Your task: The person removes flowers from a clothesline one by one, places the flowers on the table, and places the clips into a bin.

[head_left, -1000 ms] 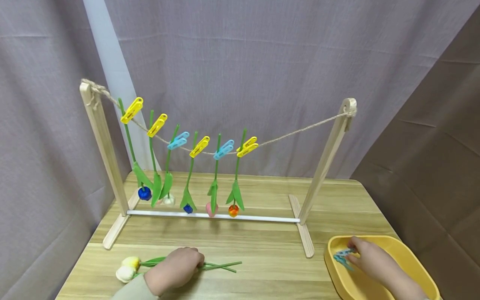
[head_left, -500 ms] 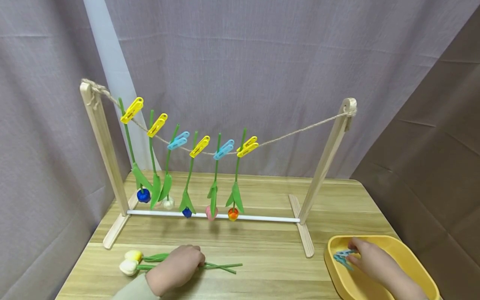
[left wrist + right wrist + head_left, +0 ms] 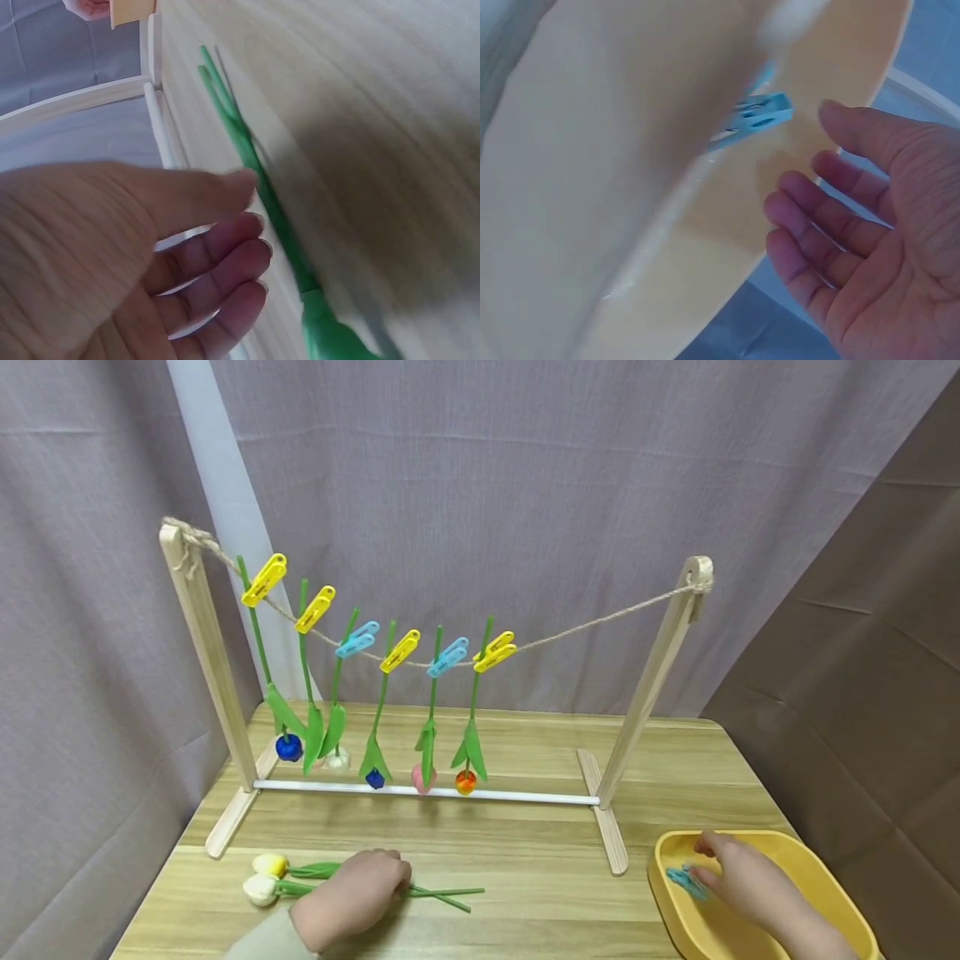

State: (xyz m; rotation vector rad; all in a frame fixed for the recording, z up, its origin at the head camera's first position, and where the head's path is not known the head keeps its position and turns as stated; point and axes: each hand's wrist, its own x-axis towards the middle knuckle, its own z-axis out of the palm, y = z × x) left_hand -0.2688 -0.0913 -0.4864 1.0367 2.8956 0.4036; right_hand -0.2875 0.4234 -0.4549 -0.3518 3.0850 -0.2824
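My left hand [image 3: 356, 893] is at the stems of a white tulip [image 3: 260, 889] and a yellow tulip [image 3: 270, 865] lying on the table. In the left wrist view its fingers are loosely bent, with the thumb tip beside the green stems [image 3: 262, 187] and nothing pinched. My right hand [image 3: 753, 885] is over the yellow tray, fingers apart from the blue clothespins [image 3: 686, 881] at the tray's left side. The right wrist view shows a gap between the fingertips and a blue clothespin [image 3: 761, 116].
A wooden frame with a sagging rope [image 3: 600, 622] stands behind the hands. Several tulips hang head down from it by yellow clothespins [image 3: 264, 581] and blue clothespins [image 3: 447, 658]. A white rod [image 3: 525, 797] joins the frame's feet. The yellow tray [image 3: 832, 893] sits at the right.
My right fingers have let go of a blue clothespin, which now lies lower in the tray. The two loose tulip heads have shifted slightly right and away from me; the left hand barely moved.
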